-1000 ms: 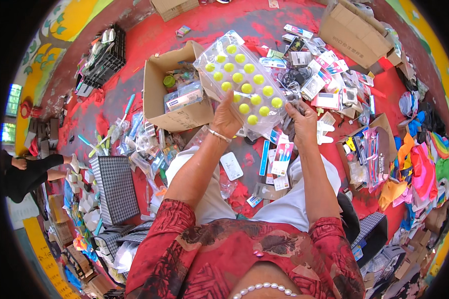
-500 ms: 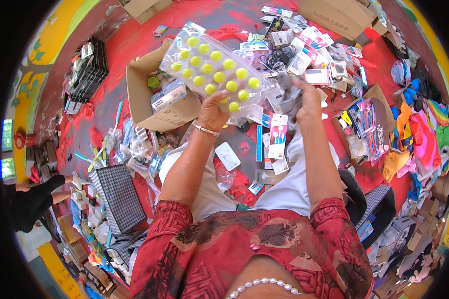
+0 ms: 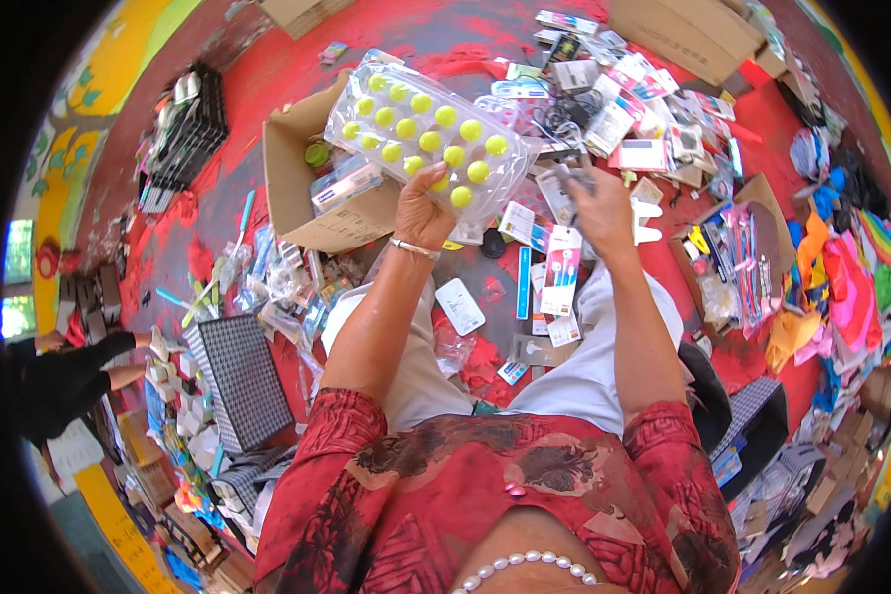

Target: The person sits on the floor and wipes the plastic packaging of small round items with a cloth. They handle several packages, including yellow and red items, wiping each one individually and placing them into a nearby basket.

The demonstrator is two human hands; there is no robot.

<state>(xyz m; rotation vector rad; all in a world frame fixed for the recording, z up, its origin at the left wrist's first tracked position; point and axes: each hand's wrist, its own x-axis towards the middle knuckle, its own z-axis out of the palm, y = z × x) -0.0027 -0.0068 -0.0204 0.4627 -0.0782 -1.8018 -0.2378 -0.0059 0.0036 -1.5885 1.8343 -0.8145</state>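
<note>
A clear plastic tray pack of yellow-green balls is tilted up in front of me. My left hand grips its near edge, thumb on top. To the right of the pack, my right hand has its fingers curled over a small dark grey thing, blurred and mostly hidden. Beneath that hand lie small packets, among them a white card pack with pink and blue items. A white flat rectangular thing lies on the floor between my legs.
An open cardboard box with packets inside stands behind the ball pack. A heap of packaged goods and dark cables spreads at the far right. Another carton holds long items. Black crates and another person's legs are at left.
My right hand has turned and closed more over the grey thing, which shows less now. The ball pack stays in my left hand, barely shifted. The whole view has moved slightly.
</note>
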